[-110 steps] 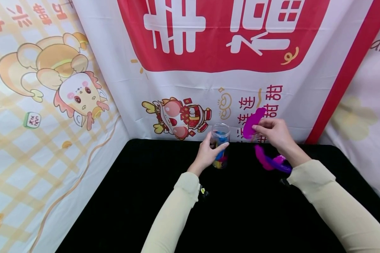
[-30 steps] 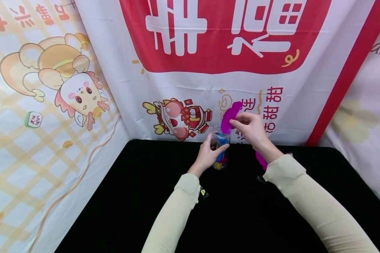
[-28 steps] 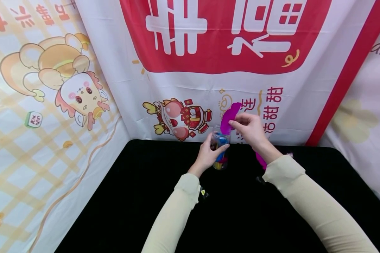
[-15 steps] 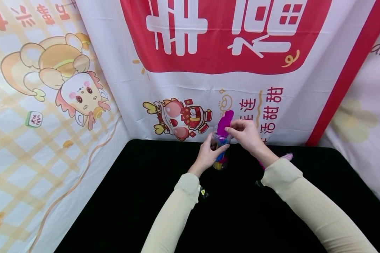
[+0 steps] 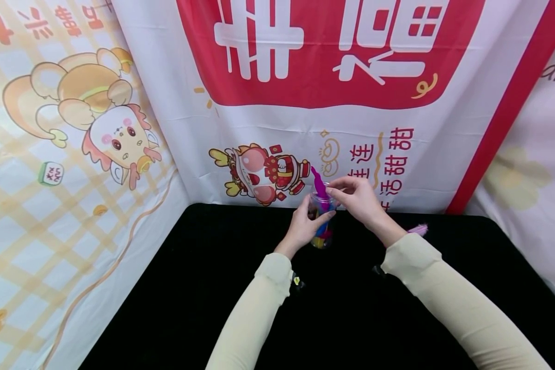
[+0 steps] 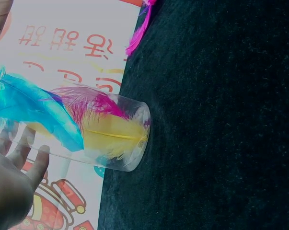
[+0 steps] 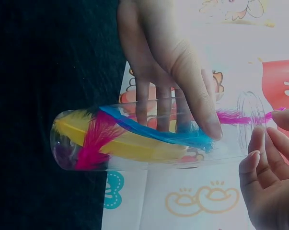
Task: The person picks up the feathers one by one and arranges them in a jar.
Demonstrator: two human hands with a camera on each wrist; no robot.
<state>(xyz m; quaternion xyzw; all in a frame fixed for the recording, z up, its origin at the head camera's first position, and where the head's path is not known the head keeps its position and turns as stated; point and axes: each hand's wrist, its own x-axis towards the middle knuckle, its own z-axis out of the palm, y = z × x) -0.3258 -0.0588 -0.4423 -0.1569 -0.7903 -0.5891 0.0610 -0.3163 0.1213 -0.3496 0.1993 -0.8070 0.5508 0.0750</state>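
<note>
My left hand (image 5: 301, 223) grips a clear plastic jar (image 7: 216, 160) round its side, holding it upright on the black table. Inside the jar lie a yellow feather (image 7: 149, 148), a blue feather (image 7: 158, 136) and a magenta feather (image 7: 98, 136). At the jar's mouth, my right hand (image 5: 359, 201) pinches another magenta feather (image 5: 320, 184). Its lower end is in the jar; the thin upper end sticks out above the rim and leans left. In the left wrist view the blue feather (image 6: 43, 108) shows through the wall, with left fingers (image 6: 39, 165) behind it.
A pinkish feather (image 5: 418, 229) lies on the black-covered table (image 5: 342, 308) behind the right forearm, partly hidden by the sleeve. A printed cloth backdrop (image 5: 268, 123) hangs close behind the jar, and another printed cloth (image 5: 65, 205) runs along the left.
My right hand has brought the magenta feather left from the loose feathers and lowered it into the jar's mouth; the feather has turned edge-on. My left hand keeps its grip on the jar.
</note>
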